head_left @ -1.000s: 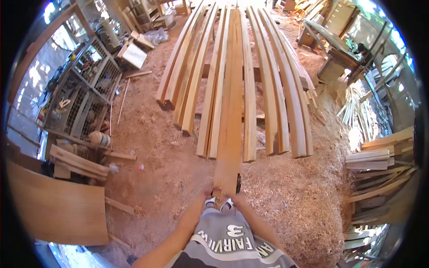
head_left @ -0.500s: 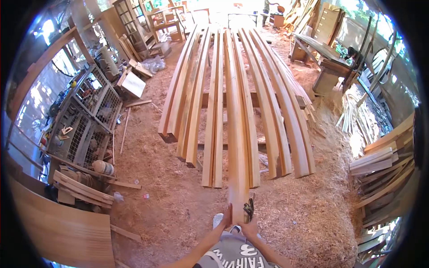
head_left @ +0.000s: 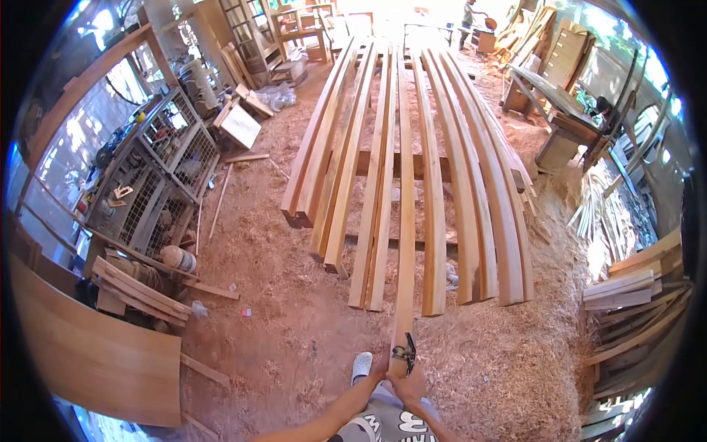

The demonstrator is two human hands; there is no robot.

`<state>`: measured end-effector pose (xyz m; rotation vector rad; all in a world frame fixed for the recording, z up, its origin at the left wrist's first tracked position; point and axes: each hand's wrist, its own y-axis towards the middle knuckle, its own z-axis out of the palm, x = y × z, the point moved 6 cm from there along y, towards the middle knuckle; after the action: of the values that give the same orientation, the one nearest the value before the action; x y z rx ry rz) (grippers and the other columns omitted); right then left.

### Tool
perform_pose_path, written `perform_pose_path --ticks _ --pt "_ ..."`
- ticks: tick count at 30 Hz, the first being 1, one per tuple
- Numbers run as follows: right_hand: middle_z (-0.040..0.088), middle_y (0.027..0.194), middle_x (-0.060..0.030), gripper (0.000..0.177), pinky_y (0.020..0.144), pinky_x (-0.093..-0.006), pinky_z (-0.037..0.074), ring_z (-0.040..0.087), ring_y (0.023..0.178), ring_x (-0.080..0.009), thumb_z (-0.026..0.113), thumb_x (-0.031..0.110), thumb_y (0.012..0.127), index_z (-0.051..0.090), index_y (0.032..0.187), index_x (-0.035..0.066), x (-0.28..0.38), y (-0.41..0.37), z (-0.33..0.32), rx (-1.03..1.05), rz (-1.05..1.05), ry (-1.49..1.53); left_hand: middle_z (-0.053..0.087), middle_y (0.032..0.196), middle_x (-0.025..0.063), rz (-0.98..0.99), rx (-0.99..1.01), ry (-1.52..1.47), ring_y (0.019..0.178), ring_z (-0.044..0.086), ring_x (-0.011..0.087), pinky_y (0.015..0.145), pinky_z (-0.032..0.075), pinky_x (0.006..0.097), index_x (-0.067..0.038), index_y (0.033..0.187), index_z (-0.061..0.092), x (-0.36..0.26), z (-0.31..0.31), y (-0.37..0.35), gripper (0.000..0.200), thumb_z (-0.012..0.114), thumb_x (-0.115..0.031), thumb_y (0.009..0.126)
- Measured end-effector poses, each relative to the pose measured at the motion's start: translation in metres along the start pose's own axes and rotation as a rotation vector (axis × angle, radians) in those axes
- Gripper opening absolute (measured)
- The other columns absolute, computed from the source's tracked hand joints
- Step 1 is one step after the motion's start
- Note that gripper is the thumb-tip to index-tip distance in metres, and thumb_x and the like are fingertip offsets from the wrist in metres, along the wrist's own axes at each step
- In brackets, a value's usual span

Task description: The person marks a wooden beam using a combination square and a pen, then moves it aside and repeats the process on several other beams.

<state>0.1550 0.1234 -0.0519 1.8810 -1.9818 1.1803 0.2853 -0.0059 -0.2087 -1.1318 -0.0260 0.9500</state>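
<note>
A long narrow wooden beam (head_left: 404, 295) juts toward me from a row of similar beams (head_left: 434, 258), and its near end reaches my hands. On that end sits a small dark metal tool (head_left: 404, 353), like a hand plane. My right hand (head_left: 409, 384) is closed at the beam's end, just below the tool. My left hand (head_left: 381, 372) is at the left side of the same end, its fingers mostly hidden. The other beams lie side by side on crosspieces.
A wire-mesh shelf (head_left: 158, 173) with tools stands at left, above a curved wooden panel (head_left: 103, 346). Wood pieces (head_left: 626, 280) are stacked at right, near a workbench (head_left: 556, 96). A person (head_left: 468, 22) stands far back. Shavings cover the ground.
The held beam now shows a narrower face and stands apart from its right-hand neighbour. My hands are closer together and slightly lower. The whole view has shifted, with the surroundings moved right.
</note>
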Motion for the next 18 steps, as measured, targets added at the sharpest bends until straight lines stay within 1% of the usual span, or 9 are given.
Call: perform_pose_path --ticks 4,6,10,12,13,16,17,18 --pt "0.071 0.109 -0.0187 0.071 0.087 -0.0497 0.055 0.071 0.102 -0.037 0.096 0.039 0.065 0.064 0.117 0.004 0.015 -0.005 -0.016 0.013 -0.03 0.015 0.072 0.117 0.0094 0.012 0.01 0.004 0.1 0.071 0.0204 0.085 0.058 0.0408 -0.006 0.13 0.061 -0.005 0.008 0.002 0.041 0.075 -0.021 0.094" --pt "0.071 0.109 -0.0195 0.07 0.087 -0.0491 0.055 0.071 0.102 -0.0376 0.096 0.037 0.065 0.064 0.117 0.003 0.022 -0.008 -0.021 0.013 0.015 0.053 0.072 0.117 0.0092 0.019 0.013 0.009 0.099 0.071 0.0201 0.085 0.057 0.0405 -0.006 0.129 0.061 -0.009 0.012 0.004 0.04 0.074 -0.022 0.095" --pt "0.072 0.107 -0.0196 0.073 0.086 -0.0489 0.055 0.071 0.101 -0.0382 0.096 0.039 0.064 0.063 0.119 0.002 -0.003 0.007 -0.012 -0.012 -0.062 0.02 0.072 0.116 0.0088 0.049 0.013 0.032 0.099 0.07 0.0196 0.084 0.057 0.04 -0.006 0.128 0.061 -0.02 0.018 0.012 0.038 0.073 -0.023 0.096" --pt "0.07 0.106 -0.0194 0.073 0.086 -0.0509 0.055 0.07 0.099 -0.0413 0.096 0.041 0.064 0.064 0.116 0.001 -0.021 0.006 -0.026 -0.127 -0.054 0.076 0.072 0.116 0.0086 0.066 0.009 0.036 0.098 0.07 0.0194 0.084 0.057 0.0397 -0.007 0.128 0.061 -0.02 0.025 0.02 0.037 0.073 -0.023 0.097" --pt "0.071 0.104 -0.0194 0.074 0.085 -0.0512 0.055 0.07 0.098 -0.0416 0.096 0.044 0.064 0.065 0.117 0.002 -0.026 0.007 -0.033 -0.079 -0.083 0.113 0.072 0.116 0.0085 0.082 0.001 0.048 0.098 0.07 0.0192 0.084 0.057 0.0395 -0.007 0.127 0.061 -0.023 0.028 0.024 0.036 0.072 -0.024 0.097" --pt "0.074 0.1 -0.0205 0.076 0.082 -0.0518 0.056 0.071 0.095 -0.042 0.093 0.052 0.065 0.066 0.118 0.004 -0.011 0.013 -0.044 0.069 -0.128 0.194 0.072 0.116 0.0082 0.164 -0.037 0.123 0.098 0.07 0.0189 0.083 0.056 0.0391 -0.007 0.127 0.062 -0.031 0.037 0.049 0.035 0.072 -0.024 0.098" --pt "0.074 0.1 -0.0211 0.074 0.08 -0.0517 0.055 0.072 0.094 -0.0413 0.091 0.054 0.067 0.068 0.117 0.004 -0.044 0.023 -0.024 -0.067 -0.123 -0.005 0.072 0.116 0.0081 0.19 -0.056 0.155 0.097 0.07 0.0187 0.083 0.056 0.0389 -0.007 0.126 0.062 -0.035 0.041 0.059 0.034 0.071 -0.025 0.098" --pt "0.074 0.1 -0.0214 0.072 0.079 -0.0518 0.055 0.072 0.094 -0.0422 0.09 0.054 0.068 0.068 0.116 0.004 -0.048 0.026 -0.022 -0.096 -0.186 0.01 0.072 0.116 0.008 0.219 -0.079 0.191 0.097 0.07 0.0186 0.083 0.056 0.0388 -0.008 0.126 0.062 -0.042 0.045 0.071 0.034 0.071 -0.025 0.099"
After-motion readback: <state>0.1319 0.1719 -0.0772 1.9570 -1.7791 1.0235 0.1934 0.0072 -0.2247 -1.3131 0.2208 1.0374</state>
